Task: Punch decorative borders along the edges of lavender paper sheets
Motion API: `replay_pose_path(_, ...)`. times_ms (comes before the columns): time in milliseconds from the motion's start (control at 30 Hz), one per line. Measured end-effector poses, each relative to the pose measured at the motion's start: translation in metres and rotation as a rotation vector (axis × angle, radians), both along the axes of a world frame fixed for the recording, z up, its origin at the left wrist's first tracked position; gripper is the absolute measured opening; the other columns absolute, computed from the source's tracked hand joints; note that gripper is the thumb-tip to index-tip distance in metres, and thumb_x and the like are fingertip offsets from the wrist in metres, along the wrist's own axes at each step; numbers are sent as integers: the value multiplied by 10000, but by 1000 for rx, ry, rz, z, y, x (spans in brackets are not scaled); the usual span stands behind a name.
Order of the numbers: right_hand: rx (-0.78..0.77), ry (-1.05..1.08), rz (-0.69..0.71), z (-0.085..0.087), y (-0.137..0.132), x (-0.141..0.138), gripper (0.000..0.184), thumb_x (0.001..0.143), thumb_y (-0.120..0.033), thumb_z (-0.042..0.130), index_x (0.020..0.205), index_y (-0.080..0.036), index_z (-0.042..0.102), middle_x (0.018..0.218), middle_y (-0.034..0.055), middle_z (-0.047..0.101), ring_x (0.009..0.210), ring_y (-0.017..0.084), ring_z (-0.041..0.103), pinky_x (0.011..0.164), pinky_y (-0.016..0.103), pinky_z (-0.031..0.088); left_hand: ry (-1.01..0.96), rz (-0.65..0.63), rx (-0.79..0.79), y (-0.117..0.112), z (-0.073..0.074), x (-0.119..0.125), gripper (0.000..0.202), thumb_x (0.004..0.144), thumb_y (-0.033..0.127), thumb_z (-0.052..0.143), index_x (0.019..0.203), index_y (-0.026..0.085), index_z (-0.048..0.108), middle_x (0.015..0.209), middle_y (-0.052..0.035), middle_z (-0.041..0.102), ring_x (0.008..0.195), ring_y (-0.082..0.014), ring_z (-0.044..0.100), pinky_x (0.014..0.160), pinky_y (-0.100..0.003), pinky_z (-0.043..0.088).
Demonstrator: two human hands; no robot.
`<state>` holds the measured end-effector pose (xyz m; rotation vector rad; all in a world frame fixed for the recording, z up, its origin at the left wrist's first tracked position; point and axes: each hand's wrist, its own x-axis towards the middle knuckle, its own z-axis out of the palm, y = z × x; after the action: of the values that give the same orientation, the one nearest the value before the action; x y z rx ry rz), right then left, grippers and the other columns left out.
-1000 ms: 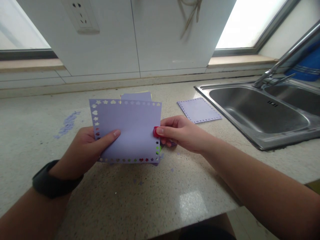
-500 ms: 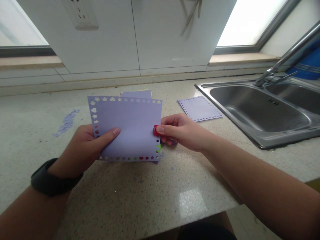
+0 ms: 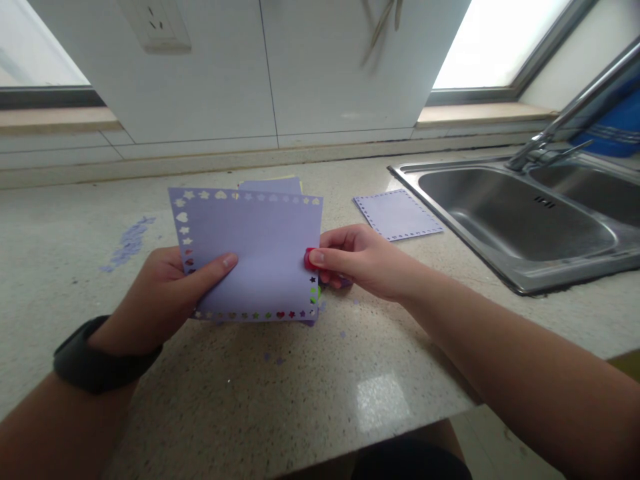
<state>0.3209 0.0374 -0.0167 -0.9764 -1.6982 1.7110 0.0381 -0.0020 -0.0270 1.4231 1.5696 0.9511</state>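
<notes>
My left hand [image 3: 165, 293] grips the left edge of a lavender paper sheet [image 3: 260, 247], thumb across its front. Small star and heart holes run along the sheet's top, left, bottom and lower right edges. My right hand [image 3: 355, 260] pinches a small red punch [image 3: 309, 259] clamped on the sheet's right edge, about halfway up. The sheet is held upright just above the speckled countertop [image 3: 280, 393]. A black band sits on my left wrist.
More lavender and yellow sheets [image 3: 273, 185] lie behind the held one. A second punched sheet [image 3: 397, 215] lies flat near the steel sink [image 3: 515, 220] and tap at right. Purple paper bits [image 3: 127, 243] litter the counter at left. A wall socket [image 3: 155, 27] is above.
The sheet and both hands have kept their grip; the view has shifted slightly, so everything sits a little lower-left. The punch stays on the right edge.
</notes>
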Motion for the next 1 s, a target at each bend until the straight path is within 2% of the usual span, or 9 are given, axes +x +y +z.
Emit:
replay_pose_path(200,46,-48,1,1,-1,-1,368,870,-499,696,741,-165,610,618,-18,555,529,89,456,468,245,309,7,3,6,-1,1,-1,308,788,515,754,913,235,782,767,-24,732,655,-194,634,506,-249,528)
replay_pose_path(500,109,-99,9,2,-4,-2,391,906,-538,644,774,-172,601,646,-19,515,559,103,421,497,260,307,8,9,7,1,0,0,302,792,501,750,932,236,784,866,-34,772,711,-210,674,564,-271,563)
replay_pose_path(800,142,-143,22,4,-6,-6,329,963,-453,576,784,-177,581,684,-12,493,620,124,432,546,274,333,30,15,10,1,-1,-3,254,811,471,737,919,246,780,744,-10,727,648,-196,641,484,-250,500)
replay_pose_path(1000,150,-144,7,3,-5,-7,318,949,-448,591,773,-183,584,688,-8,509,620,131,447,561,285,343,39,12,37,1,-2,-4,225,807,431,740,904,231,778,745,-14,731,653,-210,655,494,-260,513)
